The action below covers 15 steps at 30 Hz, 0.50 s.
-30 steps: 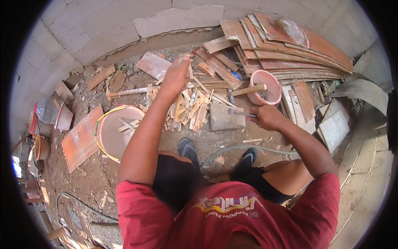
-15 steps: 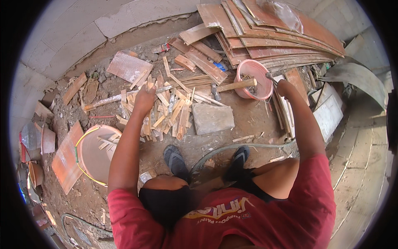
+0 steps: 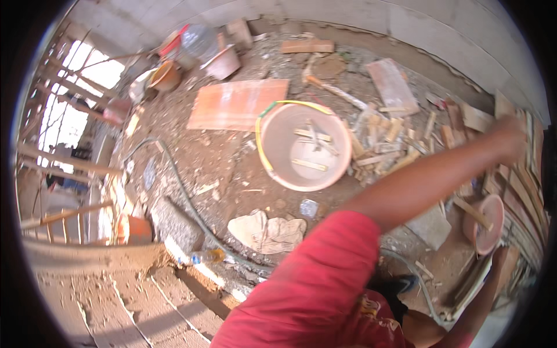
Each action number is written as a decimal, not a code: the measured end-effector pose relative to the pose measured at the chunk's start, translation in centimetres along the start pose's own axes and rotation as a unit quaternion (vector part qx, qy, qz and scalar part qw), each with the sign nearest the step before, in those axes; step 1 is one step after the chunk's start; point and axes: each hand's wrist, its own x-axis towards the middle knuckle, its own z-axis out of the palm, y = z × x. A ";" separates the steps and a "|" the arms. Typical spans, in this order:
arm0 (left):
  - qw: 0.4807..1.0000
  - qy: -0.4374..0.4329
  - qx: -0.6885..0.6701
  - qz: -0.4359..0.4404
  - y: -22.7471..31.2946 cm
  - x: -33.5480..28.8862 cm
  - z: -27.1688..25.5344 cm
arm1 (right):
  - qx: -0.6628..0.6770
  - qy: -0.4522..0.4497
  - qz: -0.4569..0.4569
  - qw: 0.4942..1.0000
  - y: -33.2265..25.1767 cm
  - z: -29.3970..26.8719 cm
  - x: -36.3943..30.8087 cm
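Note:
My left hand (image 3: pixel 509 139) is raised at the far right, its arm stretched across the view. Motion smears its fingers, and I cannot make out anything in them. At the lower right my right hand (image 3: pixel 499 256) is beside a small pink bucket (image 3: pixel 492 216); its fingers do not show clearly. A hammer's wooden handle (image 3: pixel 471 211) lies across that bucket's rim. Left of my forearm is a pile of short wood strips (image 3: pixel 380 142). A large pale tub (image 3: pixel 278 168) with a yellow and green handle stands in the middle, a few wood strips (image 3: pixel 310 165) lying inside.
An orange-brown board (image 3: pixel 238 104) lies behind the tub. A hose (image 3: pixel 180 180) curves over the dirt floor near a crumpled cloth (image 3: pixel 267 232). Stacked panels (image 3: pixel 525 191) stand at the right. Buckets (image 3: pixel 165 75) line the back left. A brick wall edge (image 3: pixel 104 261) is lower left.
The view has swung left, bringing the tub to the middle and the wood pile to the right. My left hand has left the wood strips; my right hand stays near the small bucket.

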 end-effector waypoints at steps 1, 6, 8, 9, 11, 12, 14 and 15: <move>1.000 0.000 0.013 0.021 1.9 1.5 0.5 | 0.064 0.030 0.012 0.997 0.0 0.5 -1.4; 0.996 0.069 0.002 0.063 2.9 2.5 -4.6 | 0.417 0.030 -0.071 0.905 -0.9 2.8 -10.1; 0.995 0.088 0.030 0.024 -0.1 0.8 -7.6 | 0.310 -0.081 -0.171 0.932 -15.9 0.4 -16.7; 0.994 0.104 0.032 0.012 -1.3 -0.5 -9.3 | 0.248 -0.139 -0.144 0.948 -21.1 -1.8 -19.6; 0.987 0.141 0.074 0.004 -4.3 -3.3 -11.8 | 0.191 -0.228 -0.183 0.937 -25.6 -1.3 -23.9; 0.985 0.153 0.086 -0.003 -6.0 -5.0 -12.0 | 0.209 -0.271 -0.133 0.930 -24.7 1.2 -25.6; 0.911 0.176 -0.206 -0.310 -9.5 -18.4 -14.6 | 0.200 -0.274 -0.215 0.916 -25.3 6.7 -27.2; 0.850 0.239 -0.223 -0.412 -13.1 -23.9 -12.8 | 0.179 -0.313 -0.191 0.913 -26.8 7.7 -27.4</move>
